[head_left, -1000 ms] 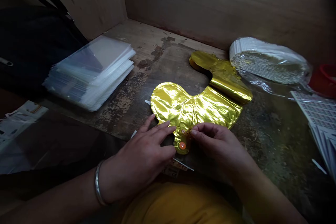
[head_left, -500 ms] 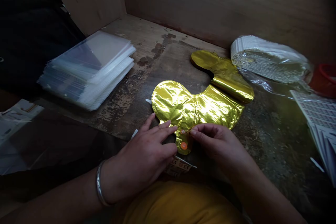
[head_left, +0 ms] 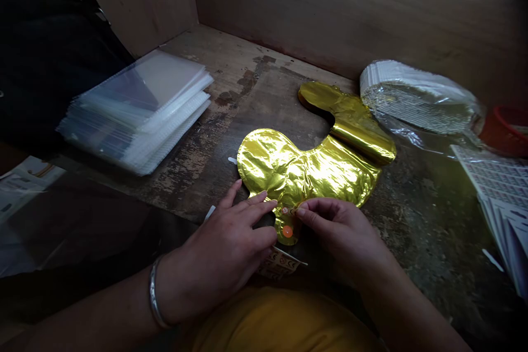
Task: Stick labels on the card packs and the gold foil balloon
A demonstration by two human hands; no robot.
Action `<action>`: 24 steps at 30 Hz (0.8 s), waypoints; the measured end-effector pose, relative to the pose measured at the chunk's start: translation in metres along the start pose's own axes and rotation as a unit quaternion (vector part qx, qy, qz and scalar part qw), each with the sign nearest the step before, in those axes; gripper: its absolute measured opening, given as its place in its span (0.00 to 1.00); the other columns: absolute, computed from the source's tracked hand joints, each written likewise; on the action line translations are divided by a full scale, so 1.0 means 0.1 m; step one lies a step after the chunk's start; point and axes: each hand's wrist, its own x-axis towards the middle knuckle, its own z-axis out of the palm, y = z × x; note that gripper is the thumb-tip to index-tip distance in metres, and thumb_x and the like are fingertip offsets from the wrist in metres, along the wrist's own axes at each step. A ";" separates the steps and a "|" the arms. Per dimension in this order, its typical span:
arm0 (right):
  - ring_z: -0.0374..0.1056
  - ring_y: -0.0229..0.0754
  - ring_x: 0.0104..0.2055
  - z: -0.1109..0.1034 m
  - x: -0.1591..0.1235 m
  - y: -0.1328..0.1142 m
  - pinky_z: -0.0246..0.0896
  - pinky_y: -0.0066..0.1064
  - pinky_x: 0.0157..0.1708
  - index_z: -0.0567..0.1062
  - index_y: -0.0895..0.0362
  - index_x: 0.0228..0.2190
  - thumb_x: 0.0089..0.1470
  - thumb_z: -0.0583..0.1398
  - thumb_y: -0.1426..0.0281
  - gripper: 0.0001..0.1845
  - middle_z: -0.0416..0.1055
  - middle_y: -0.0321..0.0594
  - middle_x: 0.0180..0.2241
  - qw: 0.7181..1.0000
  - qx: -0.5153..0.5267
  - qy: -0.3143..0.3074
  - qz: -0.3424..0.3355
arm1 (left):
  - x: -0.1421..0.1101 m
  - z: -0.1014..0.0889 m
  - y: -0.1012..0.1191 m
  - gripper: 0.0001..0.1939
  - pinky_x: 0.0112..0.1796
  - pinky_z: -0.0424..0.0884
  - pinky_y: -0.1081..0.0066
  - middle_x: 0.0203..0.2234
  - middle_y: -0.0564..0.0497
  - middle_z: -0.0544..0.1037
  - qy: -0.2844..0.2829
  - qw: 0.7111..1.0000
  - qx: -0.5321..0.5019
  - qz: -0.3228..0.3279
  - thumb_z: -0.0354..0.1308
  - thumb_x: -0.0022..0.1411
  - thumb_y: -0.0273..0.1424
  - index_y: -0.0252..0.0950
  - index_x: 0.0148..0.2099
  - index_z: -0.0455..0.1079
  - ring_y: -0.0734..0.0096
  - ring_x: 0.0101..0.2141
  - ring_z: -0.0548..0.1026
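Observation:
A flat gold foil balloon (head_left: 313, 170) lies on the worn table, its far part folded over. Close to its near tab is a round orange sticker (head_left: 287, 231). My left hand (head_left: 235, 236) rests with fingers stretched out, the tips on the balloon's near left edge. My right hand (head_left: 338, 225) pinches thumb and forefinger together on a small clear sticker (head_left: 287, 210) with a printed CE mark, against the foil just above the orange sticker. Below my left hand, a sheet of printed CE stickers (head_left: 281, 263) is partly hidden.
A stack of clear plastic sleeves (head_left: 140, 110) sits at the left, beside a dark bag (head_left: 53, 71). At the right are a plastic-wrapped white bundle (head_left: 421, 96), a red container (head_left: 505, 129) and a stack of printed sheets (head_left: 495, 192). Wooden panels (head_left: 350, 5) stand behind.
Both hands stay at nearly the same place on the balloon, with my right fingertips shifting only slightly. More of the CE sticker sheet shows below my left hand than a second ago.

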 end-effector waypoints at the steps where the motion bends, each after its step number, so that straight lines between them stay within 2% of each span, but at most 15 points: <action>1: 0.66 0.37 0.24 0.01 0.00 0.00 0.62 0.29 0.25 0.75 0.59 0.26 0.45 0.67 0.58 0.16 0.73 0.38 0.23 1.000 -0.008 0.005 -0.003 | 0.00 0.00 0.00 0.10 0.61 0.40 0.44 0.58 0.43 0.67 -0.002 1.000 0.001 -0.002 0.48 0.67 0.29 0.39 0.38 0.71 0.57 0.62 0.58; 12: 0.66 0.40 0.22 0.08 -0.01 -0.02 0.61 0.30 0.22 0.74 0.59 0.23 0.46 0.64 0.59 0.15 0.73 0.41 0.21 0.989 -0.123 0.066 -0.049 | -0.01 -0.01 0.01 0.11 0.61 0.41 0.45 0.59 0.45 0.66 -0.005 1.000 0.005 -0.005 0.46 0.68 0.29 0.39 0.38 0.69 0.58 0.62 0.60; 16: 0.67 0.40 0.22 0.09 -0.01 -0.01 0.60 0.29 0.21 0.75 0.58 0.22 0.45 0.64 0.60 0.14 0.73 0.40 0.21 0.984 -0.139 0.081 -0.076 | 0.00 -0.01 0.01 0.08 0.60 0.42 0.41 0.63 0.48 0.61 -0.002 0.999 0.034 0.038 0.49 0.67 0.28 0.39 0.41 0.70 0.51 0.61 0.60; 19: 0.66 0.39 0.22 0.09 -0.01 0.02 0.58 0.28 0.21 0.74 0.58 0.23 0.46 0.62 0.60 0.13 0.73 0.40 0.21 0.978 -0.164 0.088 -0.091 | 0.02 0.01 0.02 0.08 0.59 0.40 0.38 0.61 0.50 0.65 -0.011 0.996 0.061 0.059 0.51 0.65 0.26 0.40 0.44 0.69 0.45 0.61 0.59; 22: 0.64 0.38 0.22 0.08 -0.02 0.01 0.55 0.28 0.20 0.72 0.57 0.23 0.49 0.59 0.61 0.12 0.70 0.37 0.20 0.965 -0.232 0.088 -0.089 | 0.05 0.07 0.02 0.08 0.59 0.39 0.37 0.59 0.51 0.67 0.008 0.996 0.071 0.055 0.53 0.65 0.27 0.41 0.46 0.67 0.45 0.60 0.60; 24: 0.62 0.37 0.21 0.07 -0.04 -0.03 0.53 0.28 0.21 0.69 0.56 0.24 0.50 0.58 0.62 0.11 0.69 0.35 0.20 0.936 -0.322 0.097 -0.100 | 0.06 0.14 0.00 0.06 0.59 0.36 0.37 0.58 0.53 0.69 0.039 0.995 0.075 0.060 0.55 0.64 0.29 0.41 0.44 0.67 0.46 0.59 0.62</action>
